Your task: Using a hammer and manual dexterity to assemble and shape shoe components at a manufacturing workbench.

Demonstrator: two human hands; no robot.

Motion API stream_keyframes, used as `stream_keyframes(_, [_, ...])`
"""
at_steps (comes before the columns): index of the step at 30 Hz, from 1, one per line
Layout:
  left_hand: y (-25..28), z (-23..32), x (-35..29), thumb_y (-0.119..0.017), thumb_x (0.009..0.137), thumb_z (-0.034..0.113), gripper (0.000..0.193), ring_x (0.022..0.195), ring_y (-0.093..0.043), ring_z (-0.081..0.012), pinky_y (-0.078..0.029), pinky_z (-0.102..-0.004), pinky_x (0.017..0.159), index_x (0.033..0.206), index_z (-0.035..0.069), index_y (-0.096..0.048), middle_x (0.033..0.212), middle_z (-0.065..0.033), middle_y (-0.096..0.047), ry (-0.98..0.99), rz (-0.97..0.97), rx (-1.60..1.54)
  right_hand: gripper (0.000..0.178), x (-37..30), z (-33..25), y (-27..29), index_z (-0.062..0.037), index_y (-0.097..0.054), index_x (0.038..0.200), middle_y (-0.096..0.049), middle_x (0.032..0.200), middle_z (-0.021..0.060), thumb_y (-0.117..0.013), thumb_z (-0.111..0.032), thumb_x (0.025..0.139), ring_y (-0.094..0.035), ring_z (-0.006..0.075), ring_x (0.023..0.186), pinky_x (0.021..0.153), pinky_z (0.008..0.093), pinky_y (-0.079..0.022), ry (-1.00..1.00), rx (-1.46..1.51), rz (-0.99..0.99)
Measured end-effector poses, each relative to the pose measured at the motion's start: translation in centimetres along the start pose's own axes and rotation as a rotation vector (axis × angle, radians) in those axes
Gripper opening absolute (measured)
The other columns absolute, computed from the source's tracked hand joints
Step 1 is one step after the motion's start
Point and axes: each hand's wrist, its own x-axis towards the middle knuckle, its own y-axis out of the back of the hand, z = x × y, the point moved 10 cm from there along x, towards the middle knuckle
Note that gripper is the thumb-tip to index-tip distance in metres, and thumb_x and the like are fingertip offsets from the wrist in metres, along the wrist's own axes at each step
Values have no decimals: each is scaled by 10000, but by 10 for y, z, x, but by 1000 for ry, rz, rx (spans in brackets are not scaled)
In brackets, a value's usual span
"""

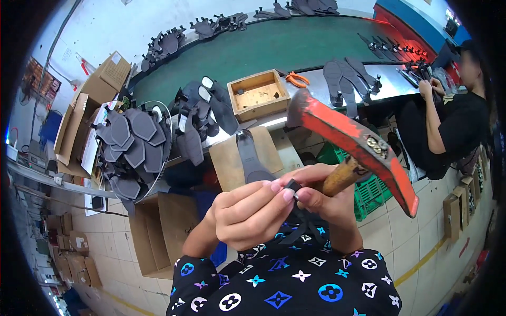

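Note:
My left hand (pixel 250 213) is closed, its fingertips pinching a small black block-shaped piece (pixel 292 185) against the fingertips of my right hand. A hammer (pixel 358 134) with a worn red head and a wooden handle is held in my right hand (pixel 334 205), its head sticking up to the right. That hand's thumb also touches the black piece. Just beyond my hands, a dark grey shoe sole (pixel 250 155) with a black strap end at its far tip lies on a tan board (pixel 224 163). My fingers partly cover the sole's near end.
A wooden box (pixel 244 113) and orange-handled pliers (pixel 298 79) lie ahead. Grey soles (pixel 141 124) fill a round basket at left, above an open carton (pixel 150 226). Beyond is a green conveyor belt (pixel 253 50). A co-worker (pixel 448 116) sits at right near a green crate (pixel 371 197).

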Motion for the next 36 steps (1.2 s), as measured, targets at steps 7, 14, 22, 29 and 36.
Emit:
stream_keyframes(7, [-22,-52,-23,-791,776,-18,358,902,-673,-260,-559,-348,757,1120,-7,-691,1024,-109,-669,621,42,-456,181,7,6,9,-2,-674,1004,-661,1003,115,-773,-43,858,-640,112,834,664,219,-502,92,46,-4])
stream_keyframes(14, [-35,-67,-47,-780,681,-84,424,842,-634,-222,-533,-310,706,1083,49,-755,950,-72,-643,777,76,-449,221,21,27,15,-8,-637,1005,-648,1014,173,-773,-118,871,-511,64,528,444,189,-388,-73,66,0])
stream_keyframes(22, [-41,-77,-89,-796,711,-1,426,960,-613,-235,-525,-346,777,1128,75,-752,1055,-60,-656,878,-44,-294,184,37,71,16,38,-678,1007,-685,972,145,-740,-33,849,-523,64,512,415,201,-362,-392,-66,-64])
stream_keyframes(29, [-59,-121,-170,-840,735,163,508,1036,-623,-308,-513,-387,854,1202,54,-670,1164,-144,-650,1152,13,-266,127,64,113,21,26,-670,967,-688,984,135,-727,-20,863,-449,26,454,387,190,-337,-419,-89,-89])
stream_keyframes(36, [-106,-184,-239,-739,873,213,292,957,-680,-319,-514,-386,847,1075,8,-695,1019,-165,-710,1269,-121,-302,160,126,151,22,17,-681,1025,-702,982,88,-692,-79,898,-469,17,467,398,190,-320,-267,-329,-114])
